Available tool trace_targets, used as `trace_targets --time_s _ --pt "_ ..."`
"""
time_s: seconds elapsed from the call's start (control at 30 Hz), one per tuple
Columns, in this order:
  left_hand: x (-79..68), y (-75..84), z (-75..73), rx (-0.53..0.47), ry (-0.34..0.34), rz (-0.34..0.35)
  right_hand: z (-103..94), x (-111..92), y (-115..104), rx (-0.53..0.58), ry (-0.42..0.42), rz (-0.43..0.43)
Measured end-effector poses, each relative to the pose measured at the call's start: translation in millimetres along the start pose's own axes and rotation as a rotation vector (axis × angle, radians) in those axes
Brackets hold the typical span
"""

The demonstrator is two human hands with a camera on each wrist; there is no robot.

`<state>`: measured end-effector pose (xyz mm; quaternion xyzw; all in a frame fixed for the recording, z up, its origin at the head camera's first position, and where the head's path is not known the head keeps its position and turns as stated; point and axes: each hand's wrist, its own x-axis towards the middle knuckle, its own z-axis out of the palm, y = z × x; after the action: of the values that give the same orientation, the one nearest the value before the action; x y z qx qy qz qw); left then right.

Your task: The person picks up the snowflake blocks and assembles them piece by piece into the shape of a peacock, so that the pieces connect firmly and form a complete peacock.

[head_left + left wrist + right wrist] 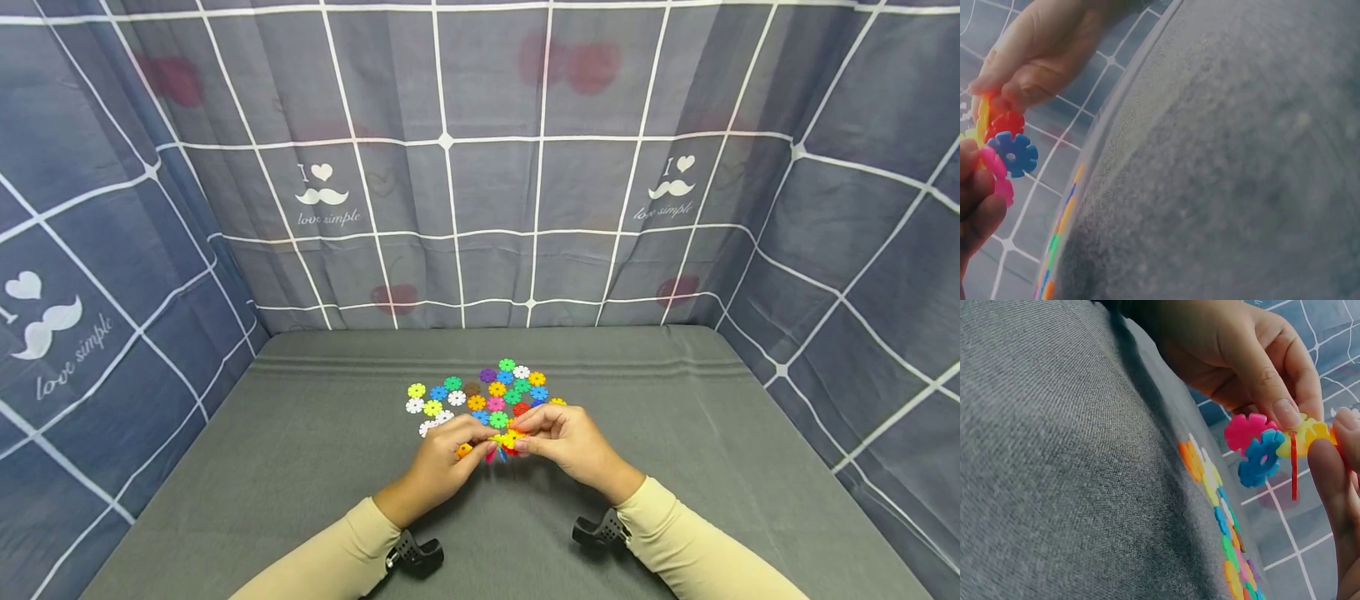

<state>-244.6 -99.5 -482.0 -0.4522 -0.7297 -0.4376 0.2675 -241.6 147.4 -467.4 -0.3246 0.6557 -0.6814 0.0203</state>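
Above the table, both hands pinch one small cluster of joined plastic snowflake discs. My left hand (448, 454) grips its left side between thumb and fingers, beside a pink disc (1247, 432). My right hand (573, 446) pinches the right side, where a yellow disc (1307, 439) and an orange edge show at its fingertips. A blue disc (1015, 154) and a red disc (1005, 125) stick out of the cluster at angles. In the right wrist view the red disc appears edge-on. Fingers hide part of the yellow pieces.
Many loose snowflake discs lie flat just beyond the hands, among them a green disc (507, 365), a purple disc (488, 376) and a white disc (415, 405). An orange disc (464, 450) shows by the left hand. Grey cloth covers the table (315, 442); checked curtains (487, 183) surround it.
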Motion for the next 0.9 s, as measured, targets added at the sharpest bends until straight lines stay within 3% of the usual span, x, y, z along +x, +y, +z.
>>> trace_targets --time_s 0.37,0.53,0.6,0.73,0.83,0.9 --pt "1.2 7.4 -0.5 0.021 -0.037 -0.009 3.4 -1 -2 0.006 -0.045 0.011" --pt "5.4 8.2 2.4 -0.004 0.002 -0.112 -4.2 3 -2 -0.047 0.033 -0.017" --pt "5.7 5.9 3.4 -0.012 0.006 -0.191 -12.1 5 -2 -0.147 0.127 -0.043" --pt "1.8 -1.2 2.3 -0.021 0.038 -0.36 -30.4 4 8 -0.547 0.289 -0.019" --pt "-1.5 -5.4 -0.2 -0.037 0.071 -0.472 -39.4 0 20 -0.837 0.242 0.072" --pt "-2.0 -7.1 -1.8 -0.056 0.07 -0.517 -42.0 -3 27 -0.943 0.16 0.108"
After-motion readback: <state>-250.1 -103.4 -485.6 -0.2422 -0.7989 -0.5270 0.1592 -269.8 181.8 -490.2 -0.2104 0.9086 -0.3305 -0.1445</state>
